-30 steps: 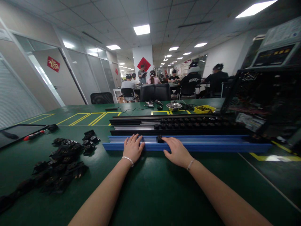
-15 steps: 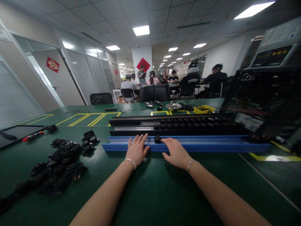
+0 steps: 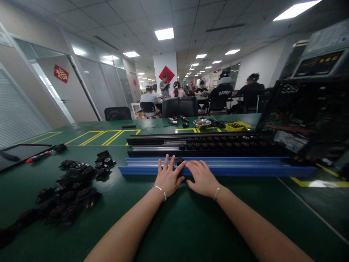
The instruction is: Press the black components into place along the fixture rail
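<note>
In the head view, your left hand [image 3: 169, 179] rests at one blue rail [image 3: 253, 171], fingers [image 3: 166, 163] spread wide; your right hand [image 3: 204, 180] is loosely bent, thumb apart. One black piece [image 3: 179, 160] sits in the rail's channel, just beside your fingertips. Leftward, black parts [image 3: 75, 182] lie heaped, too jumbled to count.

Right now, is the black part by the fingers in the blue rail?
In: the black part sits between the blue rail's two walls.

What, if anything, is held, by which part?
Cannot tell: left hand and right hand have fingers at the black block, but no grip shows clearly.
</note>
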Tool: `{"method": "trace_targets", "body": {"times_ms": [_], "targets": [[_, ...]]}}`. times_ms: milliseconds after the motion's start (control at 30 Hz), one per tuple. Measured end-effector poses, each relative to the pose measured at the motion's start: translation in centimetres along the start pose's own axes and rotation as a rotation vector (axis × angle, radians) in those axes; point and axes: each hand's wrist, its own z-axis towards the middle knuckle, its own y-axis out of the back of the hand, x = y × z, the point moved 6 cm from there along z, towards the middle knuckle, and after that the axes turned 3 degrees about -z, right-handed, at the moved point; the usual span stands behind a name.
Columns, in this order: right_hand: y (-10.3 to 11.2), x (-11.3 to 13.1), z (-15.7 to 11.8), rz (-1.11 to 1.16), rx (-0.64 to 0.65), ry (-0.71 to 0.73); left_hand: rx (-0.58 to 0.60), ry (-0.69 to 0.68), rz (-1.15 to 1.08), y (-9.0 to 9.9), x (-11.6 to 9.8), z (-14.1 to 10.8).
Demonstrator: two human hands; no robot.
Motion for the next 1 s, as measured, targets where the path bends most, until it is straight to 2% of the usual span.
{"method": "trace_targets", "body": {"times_ms": [267, 400, 700, 1000], "targets": [[-0.5, 0.7, 0.3, -0.033, 0.023, 0.073, 0.040, 0.050, -0.028, -0.3, 0.0, 0.4], [-0.6, 0.7, 0.2, -0.056, -0.022, 0.082, 0.065, 0.078, -0.018, 0.0, 0.1, 0.4], [-0.5, -1.4, -0.1, -0.206, -0.115, -0.031, 0.091, 0.130, 0.038, 0.6, 0.8, -0.1], [-0.4, -1.5, -0.1, -0.207, -0.116, -0.032, 0.089, 0.165, 0.047, 0.4, 1.3, -0.3]]}}
